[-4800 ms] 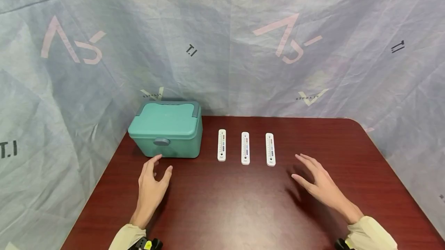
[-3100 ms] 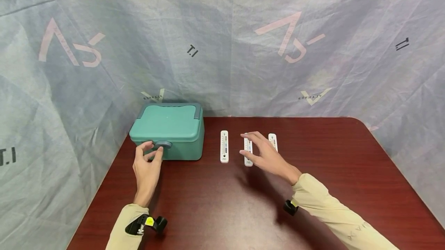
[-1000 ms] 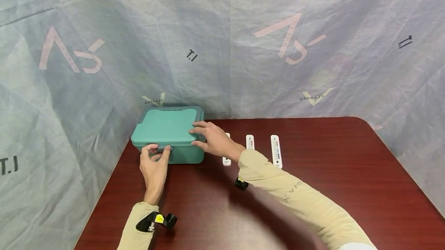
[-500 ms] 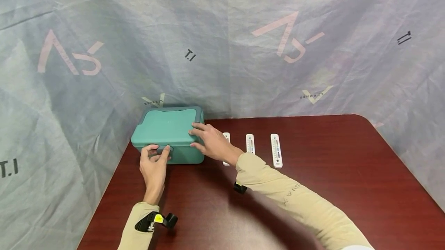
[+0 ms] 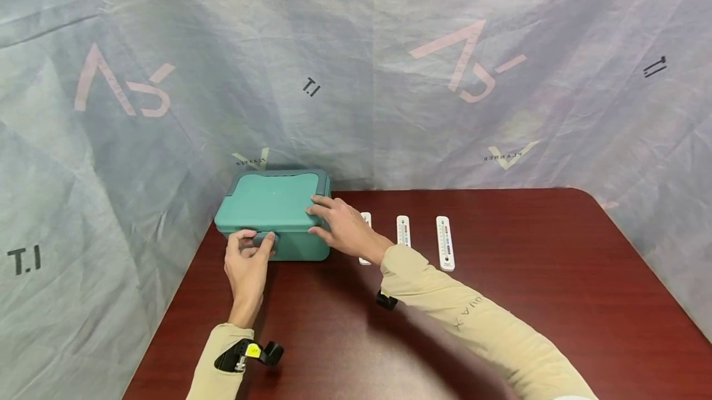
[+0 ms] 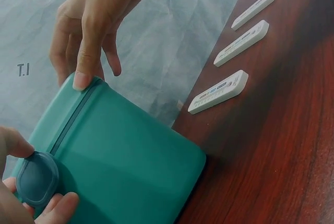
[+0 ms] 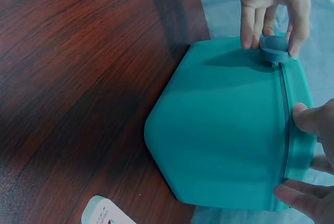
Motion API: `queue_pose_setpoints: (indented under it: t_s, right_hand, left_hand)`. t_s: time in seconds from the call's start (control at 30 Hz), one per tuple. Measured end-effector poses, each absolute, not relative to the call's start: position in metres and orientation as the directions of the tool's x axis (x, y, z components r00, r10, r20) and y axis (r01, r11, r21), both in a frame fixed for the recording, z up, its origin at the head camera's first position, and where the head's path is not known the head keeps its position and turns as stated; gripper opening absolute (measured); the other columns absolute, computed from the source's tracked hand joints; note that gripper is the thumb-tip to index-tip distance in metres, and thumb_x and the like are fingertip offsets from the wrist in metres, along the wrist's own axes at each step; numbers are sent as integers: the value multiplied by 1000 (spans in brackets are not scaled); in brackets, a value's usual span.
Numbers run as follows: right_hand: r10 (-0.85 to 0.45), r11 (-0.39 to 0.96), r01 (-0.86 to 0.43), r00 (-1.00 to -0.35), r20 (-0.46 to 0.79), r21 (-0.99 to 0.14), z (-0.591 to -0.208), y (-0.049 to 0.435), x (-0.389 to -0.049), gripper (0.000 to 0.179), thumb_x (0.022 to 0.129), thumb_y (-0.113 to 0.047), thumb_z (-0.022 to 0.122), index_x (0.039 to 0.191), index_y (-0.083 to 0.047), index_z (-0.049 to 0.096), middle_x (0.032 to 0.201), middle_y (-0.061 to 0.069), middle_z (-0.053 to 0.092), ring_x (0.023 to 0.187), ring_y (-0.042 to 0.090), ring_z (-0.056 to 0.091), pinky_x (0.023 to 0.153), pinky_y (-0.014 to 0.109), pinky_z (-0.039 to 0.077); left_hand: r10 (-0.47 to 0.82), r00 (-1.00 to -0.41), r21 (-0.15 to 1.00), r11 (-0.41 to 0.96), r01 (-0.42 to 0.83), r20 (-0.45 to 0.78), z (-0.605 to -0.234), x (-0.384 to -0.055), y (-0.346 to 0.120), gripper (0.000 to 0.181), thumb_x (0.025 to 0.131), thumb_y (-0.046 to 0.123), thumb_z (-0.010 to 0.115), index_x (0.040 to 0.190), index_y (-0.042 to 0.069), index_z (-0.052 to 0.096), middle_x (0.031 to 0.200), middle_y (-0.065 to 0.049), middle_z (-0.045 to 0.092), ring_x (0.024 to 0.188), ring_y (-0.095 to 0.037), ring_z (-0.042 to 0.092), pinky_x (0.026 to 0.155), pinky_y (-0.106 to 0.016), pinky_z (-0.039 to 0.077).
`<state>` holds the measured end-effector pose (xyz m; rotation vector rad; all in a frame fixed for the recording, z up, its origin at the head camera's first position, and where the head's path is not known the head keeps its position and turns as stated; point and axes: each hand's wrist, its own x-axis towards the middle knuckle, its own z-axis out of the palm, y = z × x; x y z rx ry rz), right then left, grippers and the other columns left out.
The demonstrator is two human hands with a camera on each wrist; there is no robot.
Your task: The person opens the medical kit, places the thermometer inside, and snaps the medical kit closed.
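A teal storage box (image 5: pixel 303 245) with its lid (image 5: pixel 267 199) down stands at the back left of the table. My left hand (image 5: pixel 246 273) pinches the oval grey-blue latch (image 6: pixel 37 178) on its front between thumb and fingers. The right hand (image 5: pixel 347 227) grips the lid's front right corner, with the thumb at the front edge and fingers over the right side. Right of the box lie three white thermometers: the nearest (image 5: pixel 364 221) is partly hidden by the right hand, the middle one (image 5: pixel 403 227) by the sleeve, and the far right one (image 5: pixel 445 242) shows whole.
The dark red wooden table (image 5: pixel 556 276) reaches back to a grey printed cloth (image 5: pixel 356 78) hanging behind and at both sides. Another cloth side (image 5: pixel 50 301) borders the table's left edge. The right forearm's sleeve (image 5: pixel 478 319) crosses the table's front right part.
Both hands have moved from above the table to the box: the left took hold of the latch, the right crossed the thermometers to the lid corner. Over the last second they barely move.
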<state>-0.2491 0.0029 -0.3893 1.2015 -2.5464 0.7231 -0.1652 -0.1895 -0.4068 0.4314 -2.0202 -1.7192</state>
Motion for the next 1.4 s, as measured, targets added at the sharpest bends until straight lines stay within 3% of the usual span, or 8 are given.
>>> queue_pose_setpoints:
  t_s: [0.27,0.53,0.73,0.97,1.2,1.4]
  right_hand:
    - [-648,536,-774,-633,424,-336,-390,5,-250,37,89,-26,68,121,-8,64,138,16,48,119,30,51,96,38,44]
    - [-650,500,-784,-620,438,-368,-390,-1,-250,39,89,-23,68,123,-4,62,139,20,47,120,31,52,95,38,46]
    - [-638,504,-776,-630,442,-379,-391,-2,-250,41,89,-23,68,125,-3,61,139,19,47,121,33,51,95,37,47]
    - [-625,520,-770,-639,450,-371,-391,-2,-250,41,89,-24,68,125,-4,62,138,19,47,116,35,53,91,38,48]
    - [-629,528,-768,-640,440,-362,-392,-2,-248,42,89,-25,68,126,-5,61,139,18,47,114,34,54,89,37,49]
    - [-624,535,-772,-635,456,-344,-391,-3,-249,41,89,-25,68,125,-5,62,139,18,48,108,33,56,85,36,50]
  left_hand:
    - [-485,-864,982,185,50,135,-398,-160,-185,39,86,16,70,112,-5,51,101,-16,53,77,-33,66,64,-21,54]
    - [-471,-870,982,177,70,147,-396,-156,-189,37,87,12,69,111,-7,49,103,-17,54,69,-15,66,65,-21,54]
    - [-446,-884,984,165,73,141,-400,-157,-193,37,87,14,69,111,-6,48,104,-16,54,69,-16,66,66,-21,53]
    - [-446,-887,990,117,75,120,-425,-168,-204,40,85,19,72,111,0,49,104,-11,53,81,-32,66,67,-26,55]
    - [-452,-881,989,104,106,142,-435,-169,-206,42,84,20,73,111,-1,47,105,-11,49,81,-21,66,67,-27,56]
    - [-451,-880,988,87,124,150,-435,-167,-207,42,83,19,74,111,0,48,103,-12,50,80,-21,66,67,-29,56]
